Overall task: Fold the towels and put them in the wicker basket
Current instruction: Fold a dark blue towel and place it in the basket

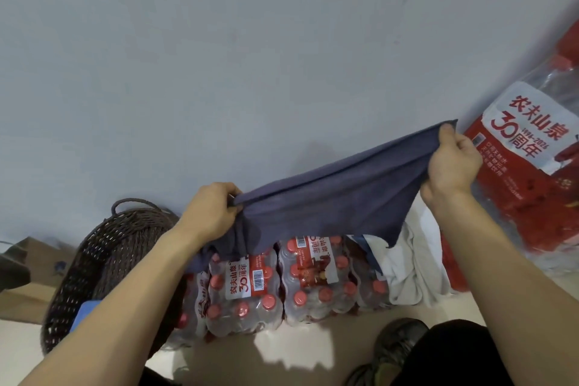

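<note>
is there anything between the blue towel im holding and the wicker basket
Nothing visible blocks it. Both hands, left and right, hold the blue towel stretched in the air above the water bottle packs. The wicker basket stands open at the left, beside the packs.

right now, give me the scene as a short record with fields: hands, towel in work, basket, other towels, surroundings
hands: left hand and right hand each grip one end of the towel
towel in work: dark blue towel, held stretched in the air, not yet folded
basket: wicker basket at left on the floor, something blue inside
other towels: white cloth lying beside the packs
surroundings: packs of bottled water under the towel
</note>
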A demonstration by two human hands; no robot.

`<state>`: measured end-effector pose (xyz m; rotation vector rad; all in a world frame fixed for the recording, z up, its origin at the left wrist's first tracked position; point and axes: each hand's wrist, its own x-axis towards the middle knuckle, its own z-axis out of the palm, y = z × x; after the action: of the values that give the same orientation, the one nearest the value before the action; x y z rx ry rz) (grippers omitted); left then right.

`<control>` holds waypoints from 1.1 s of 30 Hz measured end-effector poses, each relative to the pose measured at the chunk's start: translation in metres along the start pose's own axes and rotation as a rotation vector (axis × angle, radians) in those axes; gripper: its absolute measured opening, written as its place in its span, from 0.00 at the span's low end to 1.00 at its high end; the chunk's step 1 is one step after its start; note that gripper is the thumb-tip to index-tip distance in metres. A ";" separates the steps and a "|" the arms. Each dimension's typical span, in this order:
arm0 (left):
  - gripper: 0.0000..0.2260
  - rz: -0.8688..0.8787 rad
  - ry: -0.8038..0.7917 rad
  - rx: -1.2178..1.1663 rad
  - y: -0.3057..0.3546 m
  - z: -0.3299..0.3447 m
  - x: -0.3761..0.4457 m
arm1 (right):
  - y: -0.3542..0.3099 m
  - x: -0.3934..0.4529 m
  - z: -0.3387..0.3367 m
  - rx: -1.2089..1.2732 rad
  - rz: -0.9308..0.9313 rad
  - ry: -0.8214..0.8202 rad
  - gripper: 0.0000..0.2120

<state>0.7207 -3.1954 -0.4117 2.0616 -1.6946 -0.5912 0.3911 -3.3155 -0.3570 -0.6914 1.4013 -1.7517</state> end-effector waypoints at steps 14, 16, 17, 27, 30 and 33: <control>0.18 -0.090 -0.596 0.044 -0.022 -0.027 0.002 | 0.031 0.042 -0.034 -0.373 -0.271 0.142 0.12; 0.15 -0.100 -0.644 0.154 -0.028 -0.026 0.002 | 0.038 0.046 -0.042 -0.402 -0.235 0.196 0.11; 0.16 -0.124 -0.632 0.187 -0.032 -0.026 0.002 | 0.040 0.048 -0.045 -0.405 -0.204 0.228 0.11; 0.10 -0.057 -0.437 0.112 -0.038 0.001 0.001 | 0.053 0.004 -0.033 -0.382 0.686 -0.768 0.11; 0.08 -0.071 -0.500 0.149 -0.031 0.013 -0.002 | 0.081 -0.017 -0.024 -0.899 0.631 -1.035 0.09; 0.09 -0.096 -0.512 0.122 -0.025 0.014 -0.004 | 0.119 -0.031 -0.017 -1.351 0.340 -1.169 0.10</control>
<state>0.7327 -3.1875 -0.4369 2.2159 -1.9459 -1.1542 0.4227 -3.2921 -0.4748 -1.6285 1.4413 0.2335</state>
